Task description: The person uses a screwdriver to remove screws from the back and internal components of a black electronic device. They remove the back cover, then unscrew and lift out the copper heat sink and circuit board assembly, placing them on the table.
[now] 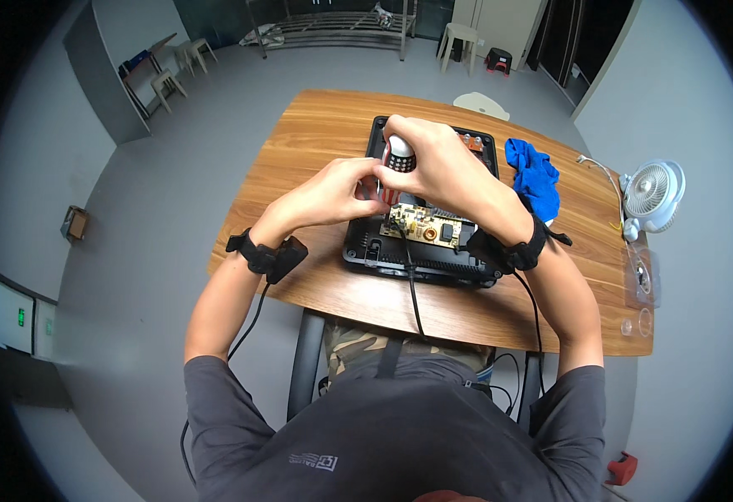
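Head view, middle of the frame: I have both hands over an open black casing (360, 253) on the wood-grain surface (268, 180). Right hand (429, 155) is closed around a cylindrical tool (399, 157), white-topped, black-patterned, striped red and white lower down. Left hand (341, 191) has its fingers curled in at the tool's lower part; I cannot tell whether they pinch it or only rest beside it.

Tool sits upper centre, just above the left end of a yellowish circuit board (426, 231). Its tip is hidden from me, so contact is unconfirmed.

Risks, as I judge them: a tilt of the tool could make its tip slip and scratch the board or knock a component. Left fingertips, so close to that end, could be caught. The right wrist's black box (485, 248) overlaps the board's right end in my view; a dropped wrist might bump it. Black cable (412, 289), running toward lower centre, could tug the board if snagged
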`<action>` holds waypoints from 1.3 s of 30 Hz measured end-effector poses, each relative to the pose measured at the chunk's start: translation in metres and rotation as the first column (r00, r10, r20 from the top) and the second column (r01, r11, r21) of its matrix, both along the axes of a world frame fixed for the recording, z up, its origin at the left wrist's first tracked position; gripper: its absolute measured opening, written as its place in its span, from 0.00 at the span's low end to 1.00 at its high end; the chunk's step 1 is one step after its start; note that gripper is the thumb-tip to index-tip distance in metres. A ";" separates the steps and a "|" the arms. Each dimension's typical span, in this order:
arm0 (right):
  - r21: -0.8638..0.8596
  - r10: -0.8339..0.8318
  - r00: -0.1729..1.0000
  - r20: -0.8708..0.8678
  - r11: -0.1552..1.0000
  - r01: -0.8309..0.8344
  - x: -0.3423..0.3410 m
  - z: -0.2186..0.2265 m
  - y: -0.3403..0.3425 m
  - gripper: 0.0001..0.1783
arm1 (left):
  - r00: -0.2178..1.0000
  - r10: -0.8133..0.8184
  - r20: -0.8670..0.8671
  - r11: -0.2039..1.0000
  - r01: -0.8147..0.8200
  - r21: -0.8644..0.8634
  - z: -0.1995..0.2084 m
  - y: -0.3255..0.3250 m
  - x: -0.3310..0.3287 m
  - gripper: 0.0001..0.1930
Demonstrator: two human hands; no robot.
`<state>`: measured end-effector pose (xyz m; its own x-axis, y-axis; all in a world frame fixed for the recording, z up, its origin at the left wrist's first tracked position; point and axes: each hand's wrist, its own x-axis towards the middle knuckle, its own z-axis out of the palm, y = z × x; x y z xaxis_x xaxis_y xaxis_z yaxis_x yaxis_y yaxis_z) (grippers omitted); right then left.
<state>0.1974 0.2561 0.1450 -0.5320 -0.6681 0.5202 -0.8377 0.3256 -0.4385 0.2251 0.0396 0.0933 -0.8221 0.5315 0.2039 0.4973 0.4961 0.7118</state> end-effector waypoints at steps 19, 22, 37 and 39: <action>0.035 0.056 0.998 -0.041 0.998 -0.054 -0.005 -0.032 -0.006 0.22 | 0.995 0.078 0.069 0.991 -0.070 -0.112 0.004 0.011 0.003 0.14; 0.032 0.058 0.997 -0.048 0.998 -0.056 -0.006 -0.033 -0.007 0.22 | 0.996 0.067 0.052 0.993 -0.062 -0.103 0.002 0.009 0.000 0.13; 0.058 0.061 0.997 -0.045 0.997 -0.058 -0.008 -0.033 -0.008 0.22 | 0.995 0.094 0.038 0.992 -0.090 -0.088 -0.001 0.009 0.002 0.14; 0.092 0.053 0.994 -0.097 0.995 -0.044 -0.008 -0.030 -0.008 0.23 | 0.995 0.099 0.018 0.992 -0.098 -0.082 -0.005 0.009 -0.001 0.15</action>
